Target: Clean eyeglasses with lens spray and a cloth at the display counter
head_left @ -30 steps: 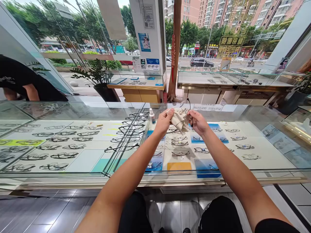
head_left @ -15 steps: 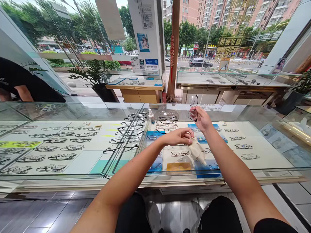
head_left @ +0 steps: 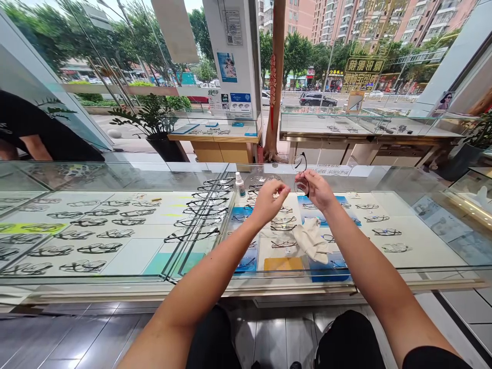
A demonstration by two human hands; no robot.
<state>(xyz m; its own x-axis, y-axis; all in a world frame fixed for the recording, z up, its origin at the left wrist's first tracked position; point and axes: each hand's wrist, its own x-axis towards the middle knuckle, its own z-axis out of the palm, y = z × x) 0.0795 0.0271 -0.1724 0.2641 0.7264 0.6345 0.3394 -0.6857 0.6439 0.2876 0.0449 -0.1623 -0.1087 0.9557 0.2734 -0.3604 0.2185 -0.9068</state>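
My right hand (head_left: 318, 190) is closed on a pair of dark-rimmed eyeglasses (head_left: 302, 162), held upright above the glass counter. My left hand (head_left: 270, 201) hovers just to the left of them, its fingers curved and slightly apart, with nothing visible in it. A crumpled cream cleaning cloth (head_left: 313, 241) lies on the glass counter (head_left: 418, 225) below my right hand. Behind my left hand stands a small white spray bottle (head_left: 240, 184).
Several folded eyeglasses (head_left: 192, 212) lie in a row along the counter, left of the bottle. More frames (head_left: 99, 248) show under the glass. Beyond the counter are a potted plant (head_left: 154, 123) and other showcases (head_left: 326, 128). Someone in a black top (head_left: 49, 128) leans at the far left.
My left hand has let go of the cloth, which now rests on the counter, and has moved up and left, close to the eyeglasses. My right hand and the eyeglasses have shifted slightly left and down.
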